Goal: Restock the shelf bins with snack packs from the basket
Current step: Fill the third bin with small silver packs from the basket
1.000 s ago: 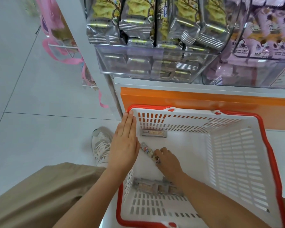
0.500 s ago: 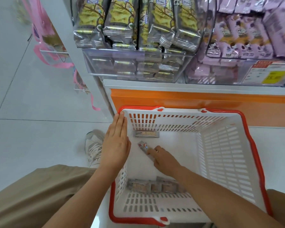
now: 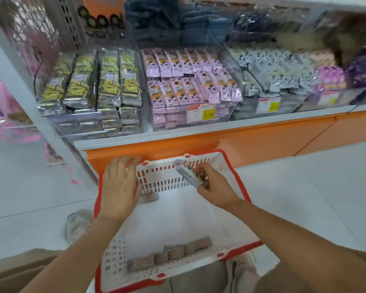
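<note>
Right fingers: the fingers (image 3: pixel 206 169) of the right hand (image 3: pixel 217 187) are curled round one end of a long silver foil snack pack (image 3: pixel 186 174). They hold it tilted over the far end of the basket, its free end pointing up and to the left.
Left fingers: the fingers (image 3: pixel 128 164) of the left hand (image 3: pixel 119 187) lie straight and close together. The palm faces down over the basket's far left corner, and the hand holds nothing.
Basket: a white slotted plastic basket (image 3: pixel 240 183) with a red rim stands on the floor under both hands.
Floor: glossy white tiles (image 3: pixel 304 197) with thin joints spread out on either side of the fingers.
Shelf: just beyond the fingertips, a white shelf edge (image 3: pixel 178 135) sits on a smooth orange base panel (image 3: pixel 220 142).
Bins: clear hard-plastic bins (image 3: pixel 226 115) stand above and beyond the fingers.
Bin contents: yellow-and-silver crimped packs (image 3: pixel 93 81) stand in rows beyond the left fingers. Lilac packs (image 3: pixel 188 81) are beyond the right fingers, and blurred grey-white packs (image 3: pixel 273 75) are further right.
Price tag: a white-and-yellow paper price tag (image 3: pixel 201 114) is on the lilac bin's front.
Basket floor: a row of flat brownish packs (image 3: pixel 171 253) lies along the near wall, back past the wrists. One small pack (image 3: pixel 151 196) lies just beside the left palm.
Person: a pale mesh shoe (image 3: pixel 78 225) is left of the left forearm.
</note>
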